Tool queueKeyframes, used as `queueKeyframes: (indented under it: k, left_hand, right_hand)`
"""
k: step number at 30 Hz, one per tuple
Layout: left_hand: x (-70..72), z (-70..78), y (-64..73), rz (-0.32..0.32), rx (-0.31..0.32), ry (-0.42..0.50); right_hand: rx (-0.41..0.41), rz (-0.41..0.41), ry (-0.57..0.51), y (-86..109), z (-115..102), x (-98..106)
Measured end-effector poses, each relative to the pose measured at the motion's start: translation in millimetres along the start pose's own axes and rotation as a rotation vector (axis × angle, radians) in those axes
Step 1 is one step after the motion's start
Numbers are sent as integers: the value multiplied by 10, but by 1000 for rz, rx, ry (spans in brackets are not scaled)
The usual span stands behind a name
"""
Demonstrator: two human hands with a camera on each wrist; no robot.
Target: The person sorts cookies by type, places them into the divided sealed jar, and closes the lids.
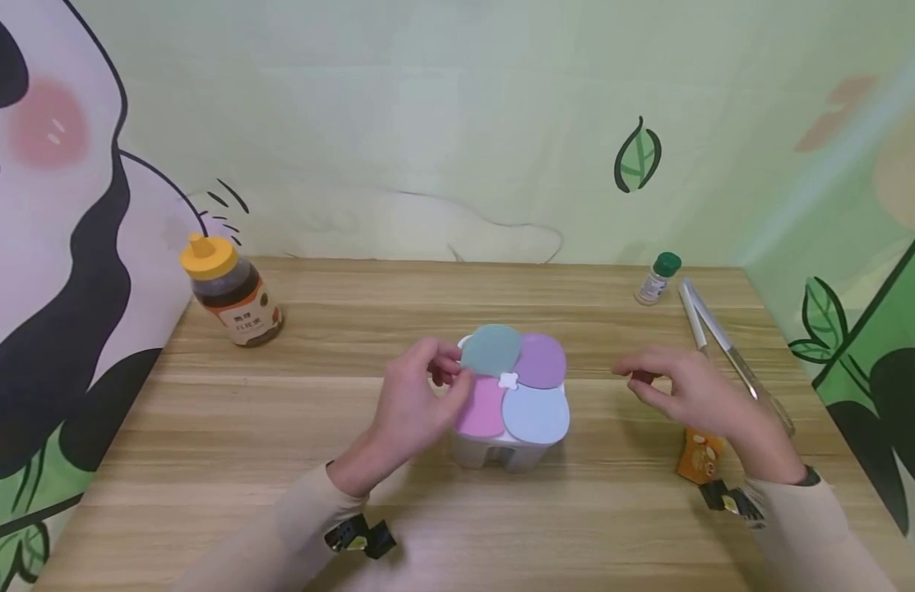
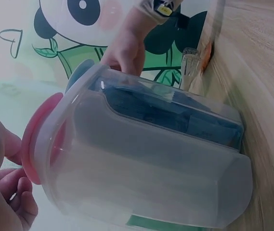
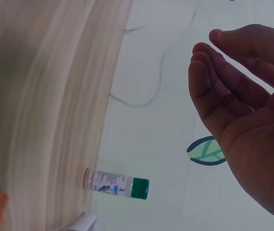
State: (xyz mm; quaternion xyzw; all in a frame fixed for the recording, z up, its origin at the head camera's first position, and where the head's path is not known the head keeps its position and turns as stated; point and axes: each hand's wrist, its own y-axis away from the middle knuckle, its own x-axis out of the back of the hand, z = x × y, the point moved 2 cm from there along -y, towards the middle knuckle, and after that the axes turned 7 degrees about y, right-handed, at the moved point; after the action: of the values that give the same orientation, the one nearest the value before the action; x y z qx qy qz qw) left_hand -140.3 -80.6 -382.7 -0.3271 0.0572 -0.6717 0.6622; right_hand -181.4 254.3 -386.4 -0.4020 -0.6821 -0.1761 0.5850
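Note:
In the head view, a translucent four-part storage box stands mid-table, topped by petal-shaped lids: teal, purple, pink and pale blue. At its left side is my left hand, with bent fingers beside the teal lid and the thumb at the pink one. The left wrist view shows the thumb against the pink lid's edge; no clear pinch is visible. Dark blue contents show through one compartment. My right hand hovers right of the box, fingers loosely bent, holding nothing.
A honey bottle with a yellow cap stands at the back left. At the back right are a green-capped shaker and metal tongs. An orange packet lies beneath my right forearm. Printed cloth walls border the table.

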Motion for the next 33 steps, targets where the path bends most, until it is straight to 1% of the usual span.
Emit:
queueKeyframes:
  k: [5, 10, 14, 17, 20, 26, 33]
  left_hand:
    - [9, -34, -18, -28, 110, 20]
    - [17, -56, -39, -40, 173, 64]
    - [33, -65, -59, -59, 205, 86]
    - [45, -86, -76, -75, 223, 94]
    - [56, -113, -91, -87, 230, 107]
    - [74, -149, -111, -107, 226, 123]
    - [80, -197, -127, -141, 240, 114]
  right_hand:
    - [-25, -1, 10, 83, 23, -42]
    - [-69, -27, 22, 185, 62, -99]
    - [-124, -86, 30, 288, 99, -163]
    - [-166, -137, 26, 357, 130, -210]
    - [-200, -171, 36, 410, 162, -241]
    - [-243, -208, 89, 488, 193, -267]
    - [-310, -251, 107, 584, 232, -306]
